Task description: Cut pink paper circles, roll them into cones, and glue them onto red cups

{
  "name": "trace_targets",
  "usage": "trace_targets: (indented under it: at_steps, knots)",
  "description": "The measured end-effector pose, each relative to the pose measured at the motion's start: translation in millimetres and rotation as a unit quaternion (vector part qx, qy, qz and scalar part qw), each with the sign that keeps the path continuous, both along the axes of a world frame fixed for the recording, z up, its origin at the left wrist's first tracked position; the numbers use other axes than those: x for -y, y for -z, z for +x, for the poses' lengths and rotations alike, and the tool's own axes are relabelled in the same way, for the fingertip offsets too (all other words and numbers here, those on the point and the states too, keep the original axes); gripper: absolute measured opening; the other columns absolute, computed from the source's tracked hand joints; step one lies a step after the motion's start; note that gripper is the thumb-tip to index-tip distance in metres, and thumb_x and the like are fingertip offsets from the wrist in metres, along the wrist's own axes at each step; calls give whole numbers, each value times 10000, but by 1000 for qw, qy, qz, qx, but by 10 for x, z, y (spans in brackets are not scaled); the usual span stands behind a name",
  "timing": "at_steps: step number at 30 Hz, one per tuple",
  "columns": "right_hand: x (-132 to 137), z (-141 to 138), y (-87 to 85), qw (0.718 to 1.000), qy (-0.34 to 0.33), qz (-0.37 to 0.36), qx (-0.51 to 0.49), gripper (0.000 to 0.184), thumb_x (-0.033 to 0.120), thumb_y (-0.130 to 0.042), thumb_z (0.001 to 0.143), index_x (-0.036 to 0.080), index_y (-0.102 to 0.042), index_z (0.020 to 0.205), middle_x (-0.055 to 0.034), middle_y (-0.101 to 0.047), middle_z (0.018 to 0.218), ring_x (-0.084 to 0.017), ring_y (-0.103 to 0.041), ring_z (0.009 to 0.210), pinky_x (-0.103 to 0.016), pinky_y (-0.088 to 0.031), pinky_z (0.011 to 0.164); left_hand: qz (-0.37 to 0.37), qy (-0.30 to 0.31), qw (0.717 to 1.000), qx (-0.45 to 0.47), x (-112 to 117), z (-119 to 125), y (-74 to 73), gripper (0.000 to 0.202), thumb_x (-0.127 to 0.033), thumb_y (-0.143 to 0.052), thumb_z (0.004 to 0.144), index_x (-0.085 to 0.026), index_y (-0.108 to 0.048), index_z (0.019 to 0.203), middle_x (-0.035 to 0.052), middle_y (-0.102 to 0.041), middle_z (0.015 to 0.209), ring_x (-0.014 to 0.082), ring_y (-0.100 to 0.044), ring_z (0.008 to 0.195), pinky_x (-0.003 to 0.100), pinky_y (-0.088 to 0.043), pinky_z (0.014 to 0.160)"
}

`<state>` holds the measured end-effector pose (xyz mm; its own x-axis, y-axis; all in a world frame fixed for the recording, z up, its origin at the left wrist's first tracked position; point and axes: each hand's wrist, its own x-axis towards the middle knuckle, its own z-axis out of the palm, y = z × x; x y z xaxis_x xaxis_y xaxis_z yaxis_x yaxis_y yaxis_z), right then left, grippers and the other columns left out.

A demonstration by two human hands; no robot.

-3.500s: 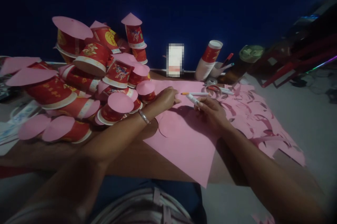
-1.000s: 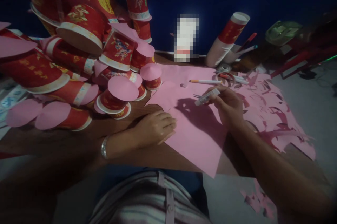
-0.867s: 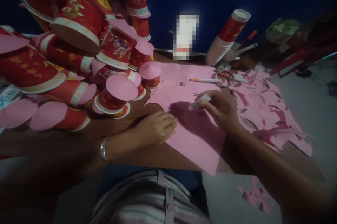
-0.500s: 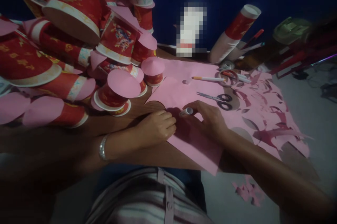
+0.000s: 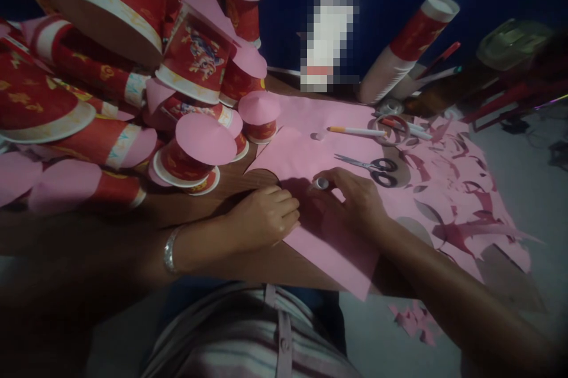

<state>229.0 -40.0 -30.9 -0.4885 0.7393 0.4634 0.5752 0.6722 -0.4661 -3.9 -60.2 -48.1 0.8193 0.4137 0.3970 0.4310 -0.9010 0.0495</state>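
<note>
Gripping a small white tube [image 5: 320, 183] between thumb and fingertips, my right hand [image 5: 357, 203] rests on the pink sheet [image 5: 337, 248]. The tube's round end faces up and its lower part is hidden by my fingers.

My left hand [image 5: 266, 219] lies just beside the right, fingers curled in. It rests on the sheet's left edge where that meets the brown table [image 5: 275, 265]. Whether it pinches anything, I cannot tell. A bracelet [image 5: 170, 249] sits on that wrist.

Just beyond the right hand, scissors [image 5: 368, 164] lie on the sheet. Farther out are a small cap [image 5: 316, 136], a pen [image 5: 357, 131] and a tape ring [image 5: 390, 129].

To the right of the right hand, pink offcuts [image 5: 465, 200] cover the table. Beyond and to the left of the left hand stands a pile of red cups [image 5: 186, 162], many topped with pink discs. Far beyond the right hand, a cup stack [image 5: 408, 49] leans.
</note>
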Motion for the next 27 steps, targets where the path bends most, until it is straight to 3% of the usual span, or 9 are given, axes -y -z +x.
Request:
trace_targets:
  at_steps: [11, 17, 20, 27]
  knots:
    - [-97, 72, 24, 999, 11, 44, 23, 26, 222, -658, 985, 205, -648, 1002, -28, -748, 857, -164, -695, 709, -275, -521, 636, -2, -8, 1000, 9, -7, 15, -40, 233, -200, -550, 1024, -164, -708, 856, 40, -731, 826, 189, -650, 796, 355, -478, 733]
    - [-33, 94, -182, 988, 72, 134, 4, 36, 185, -685, 966, 207, -662, 982, -55, -780, 900, -185, -737, 782, -285, -548, 692, 0, -4, 1000, 6, -12, 8, -39, 248, -187, -585, 990, -166, -667, 757, 39, -691, 774, 190, -598, 742, 362, -462, 725]
    - [40, 30, -218, 993, 51, 107, -9, 34, 193, -683, 971, 206, -661, 993, -44, -776, 886, -169, -724, 751, -271, -544, 672, 0, 2, 1000, -4, -9, -3, -30, 243, -187, -612, 962, -175, -648, 722, 41, -667, 749, 195, -567, 732, 367, -449, 727]
    - [70, -96, -15, 1000, -7, 18, 3, 66, 238, -606, 1021, 197, -648, 990, -41, -738, 840, -161, -683, 721, -281, -524, 652, -4, 1, 1000, -5, 2, -3, -27, 235, -177, -607, 966, -176, -653, 735, 37, -668, 756, 201, -568, 754, 369, -454, 751]
